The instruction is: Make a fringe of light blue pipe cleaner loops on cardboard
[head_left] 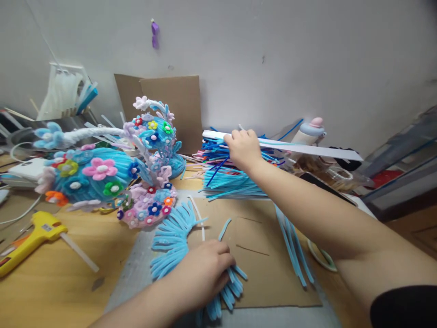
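Observation:
My left hand (209, 268) is closed over the lower part of a curved fringe of light blue pipe cleaners (172, 223), its fingertips partly hidden. The fringe lies on a brown cardboard sheet (273, 278). Farther back, my right hand (244, 148) has its fingers wrapped over a long, flat white strip (317, 151) that slants down to the right. Below that strip is a pile of loose pipe cleaners (235, 180), mostly blue. A short blue piece (224, 228) and a thin white piece (198, 212) lie near my left hand.
Two flower-covered pipe-cleaner ornaments (99, 171) stand at the left, beside a yellow glue gun (44, 230). Several blue pipe cleaners (290, 246) and a tape roll (322, 257) lie at the right. Behind are folded cardboard (170, 105) and a bottle (309, 132).

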A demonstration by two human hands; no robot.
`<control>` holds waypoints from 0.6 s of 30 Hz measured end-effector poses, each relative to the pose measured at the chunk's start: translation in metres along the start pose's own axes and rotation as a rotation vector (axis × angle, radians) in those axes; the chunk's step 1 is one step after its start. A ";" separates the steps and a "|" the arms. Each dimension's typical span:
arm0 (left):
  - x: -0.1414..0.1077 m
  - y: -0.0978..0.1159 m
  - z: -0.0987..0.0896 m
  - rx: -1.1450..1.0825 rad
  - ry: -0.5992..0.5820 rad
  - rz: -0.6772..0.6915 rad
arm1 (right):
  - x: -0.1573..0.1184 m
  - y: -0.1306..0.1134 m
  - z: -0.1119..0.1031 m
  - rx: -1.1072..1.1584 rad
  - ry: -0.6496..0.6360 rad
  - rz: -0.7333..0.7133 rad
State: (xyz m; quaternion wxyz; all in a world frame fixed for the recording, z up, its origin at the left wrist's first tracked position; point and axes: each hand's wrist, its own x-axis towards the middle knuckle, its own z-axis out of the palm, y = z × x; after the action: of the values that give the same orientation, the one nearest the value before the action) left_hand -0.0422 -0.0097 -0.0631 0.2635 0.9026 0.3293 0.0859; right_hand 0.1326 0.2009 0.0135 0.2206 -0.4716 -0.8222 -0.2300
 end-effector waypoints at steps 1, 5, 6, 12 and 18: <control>0.000 0.000 0.000 -0.001 0.004 0.001 | -0.003 -0.006 0.003 0.076 -0.043 -0.016; 0.001 -0.001 0.000 -0.004 0.005 0.007 | -0.018 -0.016 0.030 0.303 -0.135 -0.082; 0.001 -0.001 0.000 -0.005 0.003 0.008 | -0.021 -0.016 0.037 0.341 -0.144 -0.099; 0.000 0.001 -0.005 -0.009 -0.004 0.005 | -0.034 -0.012 0.032 0.625 -0.056 -0.092; -0.001 0.002 -0.004 0.018 -0.007 0.023 | -0.078 0.021 -0.061 0.983 0.190 0.322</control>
State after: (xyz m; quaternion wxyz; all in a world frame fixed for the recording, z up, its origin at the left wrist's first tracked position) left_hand -0.0428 -0.0100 -0.0585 0.2557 0.9090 0.3186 0.0827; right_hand 0.1956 0.1218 0.0204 0.5219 -0.4099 -0.7266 0.1782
